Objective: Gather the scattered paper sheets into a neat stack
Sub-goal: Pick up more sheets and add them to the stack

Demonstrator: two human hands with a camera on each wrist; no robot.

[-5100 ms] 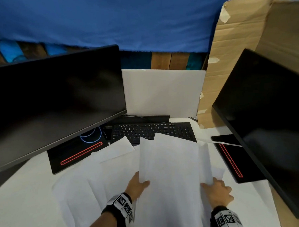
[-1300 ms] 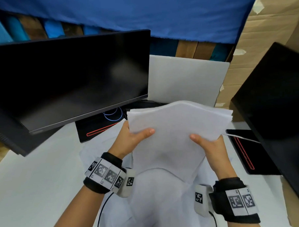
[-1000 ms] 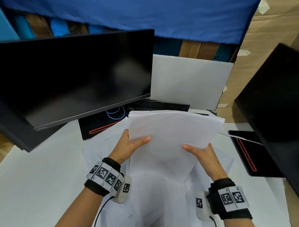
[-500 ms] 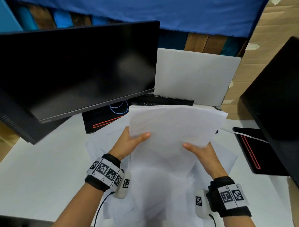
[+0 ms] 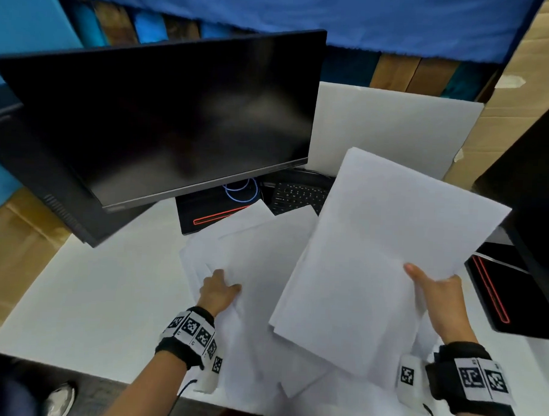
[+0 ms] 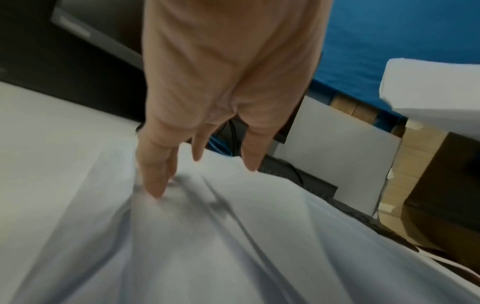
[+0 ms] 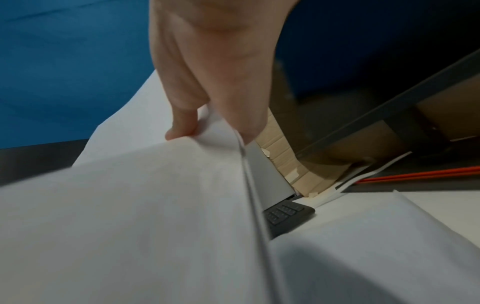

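A stack of white paper sheets (image 5: 384, 259) hangs tilted above the desk on the right. My right hand (image 5: 430, 283) pinches its right edge, thumb on top and fingers hidden underneath; the right wrist view shows that grip (image 7: 207, 127) on the stack (image 7: 130, 205). Several loose sheets (image 5: 265, 254) lie fanned and overlapping on the desk below and to the left. My left hand (image 5: 219, 284) rests on them and holds nothing. In the left wrist view its straight fingertips (image 6: 155, 185) touch the rumpled loose sheets (image 6: 207, 246).
A dark monitor (image 5: 176, 115) stands at the left and another (image 5: 538, 188) at the right, each on a black base with a red line (image 5: 213, 214) (image 5: 508, 299). A black keyboard (image 5: 299, 193) lies behind the sheets, before a white board (image 5: 396, 128). Bare white desk (image 5: 90, 294) shows at the left.
My left hand has let go of the stack and dropped onto the loose sheets at the left. The right hand alone now holds the stack, swung right and turned lengthwise.
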